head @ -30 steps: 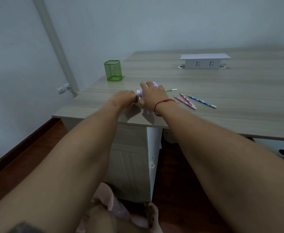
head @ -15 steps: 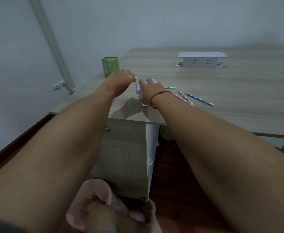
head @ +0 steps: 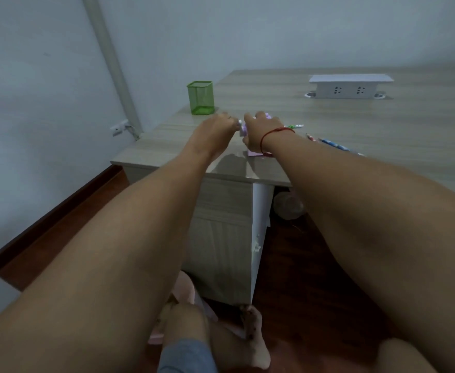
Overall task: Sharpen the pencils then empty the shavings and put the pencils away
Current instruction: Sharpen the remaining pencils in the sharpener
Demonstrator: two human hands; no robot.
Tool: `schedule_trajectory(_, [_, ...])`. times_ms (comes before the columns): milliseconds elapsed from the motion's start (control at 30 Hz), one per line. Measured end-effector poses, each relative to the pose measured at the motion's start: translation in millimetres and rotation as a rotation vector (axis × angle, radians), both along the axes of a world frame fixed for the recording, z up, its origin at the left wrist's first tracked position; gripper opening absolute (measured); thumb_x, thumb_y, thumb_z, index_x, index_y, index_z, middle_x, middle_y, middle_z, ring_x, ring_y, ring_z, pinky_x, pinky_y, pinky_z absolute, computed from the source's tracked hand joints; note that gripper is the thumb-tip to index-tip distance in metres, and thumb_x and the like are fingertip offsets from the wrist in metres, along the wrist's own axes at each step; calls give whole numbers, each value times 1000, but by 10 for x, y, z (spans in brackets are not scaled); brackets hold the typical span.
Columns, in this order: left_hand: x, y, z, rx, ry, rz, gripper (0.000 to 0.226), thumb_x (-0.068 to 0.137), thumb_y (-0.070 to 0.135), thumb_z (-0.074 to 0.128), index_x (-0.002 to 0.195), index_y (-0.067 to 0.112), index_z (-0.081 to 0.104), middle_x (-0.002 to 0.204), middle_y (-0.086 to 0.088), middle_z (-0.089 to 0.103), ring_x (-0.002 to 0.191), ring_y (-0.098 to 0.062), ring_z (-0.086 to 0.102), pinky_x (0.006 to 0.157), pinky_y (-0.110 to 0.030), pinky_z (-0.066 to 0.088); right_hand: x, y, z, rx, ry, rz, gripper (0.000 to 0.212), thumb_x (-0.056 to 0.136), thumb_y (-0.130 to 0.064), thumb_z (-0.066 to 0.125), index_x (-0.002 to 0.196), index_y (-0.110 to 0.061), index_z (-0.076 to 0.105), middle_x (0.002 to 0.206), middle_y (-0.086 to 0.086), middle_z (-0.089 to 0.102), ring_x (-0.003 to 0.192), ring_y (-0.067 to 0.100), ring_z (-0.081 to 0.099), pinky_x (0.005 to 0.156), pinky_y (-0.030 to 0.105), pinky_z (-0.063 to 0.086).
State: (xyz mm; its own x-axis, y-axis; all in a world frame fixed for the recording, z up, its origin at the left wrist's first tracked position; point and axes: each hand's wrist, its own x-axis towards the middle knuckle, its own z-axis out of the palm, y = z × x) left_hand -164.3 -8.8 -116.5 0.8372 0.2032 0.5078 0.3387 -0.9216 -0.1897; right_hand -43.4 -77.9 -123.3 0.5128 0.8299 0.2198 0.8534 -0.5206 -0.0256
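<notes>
Head view, sharpening stage: gripping the purple sharpener (head: 243, 129) on the desk (head: 369, 125) in the right hand (head: 261, 133), pinching its crank (head: 238, 122) with left hand (head: 215, 130) fingers (head: 227, 120); leaving pencils (head: 334, 142) lying loose, shavings unemptied, green holder (head: 200, 98) unfilled.

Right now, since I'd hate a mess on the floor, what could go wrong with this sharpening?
The sharpener sits near the front edge of the desk, steadied only by the right hand while the left hand grips its crank; a hard turn could tip it off and spill shavings. The loose pencils lie close beside the right forearm; a sweep might roll them away.
</notes>
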Motion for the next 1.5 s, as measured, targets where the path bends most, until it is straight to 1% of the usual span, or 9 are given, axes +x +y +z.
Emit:
schedule_trajectory(200, [-81,-91,-94,-28,73,-13,19,96,6,45,108,3,60,94,-22,61,84,-41,61,66,-42,43,22,-11,28,-5,-23,26,42,95,-30,47,133,-13,42,140,18,42,128,39,44,105,47,39])
schedule_trajectory(400, [-65,-147,-83,-107,164,-4,27,99,15,42,111,1,62,102,-24,62,92,-40,61,76,-43,46,32,-33,49,-13,0,49,43,96,-32,45,134,-13,41,142,19,40,131,38,41,104,44,37])
schedule_trajectory(667, [106,-89,-273,-139,281,152,27,96,6,41,107,-2,64,109,-21,64,100,-37,63,85,-41,49,39,-98,33,16,-5,93,40,94,-30,47,130,-13,43,139,18,43,128,36,44,100,42,39])
schedule_trajectory(800, [199,-11,-410,-230,248,168,29,97,17,43,109,3,65,111,-18,65,105,-35,62,90,-41,49,26,-82,-24,65,-4,89,40,92,-31,45,128,-13,44,138,17,44,127,36,44,101,44,39])
schedule_trajectory(1000, [285,88,-392,-330,225,181,32,97,21,41,108,3,66,112,-20,64,102,-37,60,86,-41,46,38,-69,-80,124,-66,81,44,92,-33,45,131,-11,44,134,15,46,122,35,48,99,43,39])
schedule_trajectory(1133, [339,192,-266,-275,309,155,31,97,21,43,112,2,63,116,-21,63,104,-37,60,87,-41,46,51,-64,-88,121,-61,100,46,90,-35,46,130,-13,43,133,14,47,118,34,49,98,44,42])
schedule_trajectory(1267, [373,290,-128,-71,398,138,28,93,10,48,119,5,59,116,-17,61,105,-35,60,81,-39,46,60,-70,-84,103,-94,106,48,90,-34,49,132,-13,42,132,13,48,114,32,52,96,44,45])
schedule_trajectory(1333, [384,340,-66,46,382,121,27,92,4,46,118,4,57,112,-18,61,102,-37,60,73,-38,42,70,-71,-90,97,-99,113,46,90,-33,49,132,-13,42,131,12,48,113,31,53,96,44,46])
schedule_trajectory(1500, [430,422,225,168,259,48,28,96,5,41,116,8,60,112,-18,60,106,-36,60,80,-45,50,106,-89,-44,59,-57,100,45,96,-34,44,136,-12,38,137,13,44,123,34,48,99,42,42])
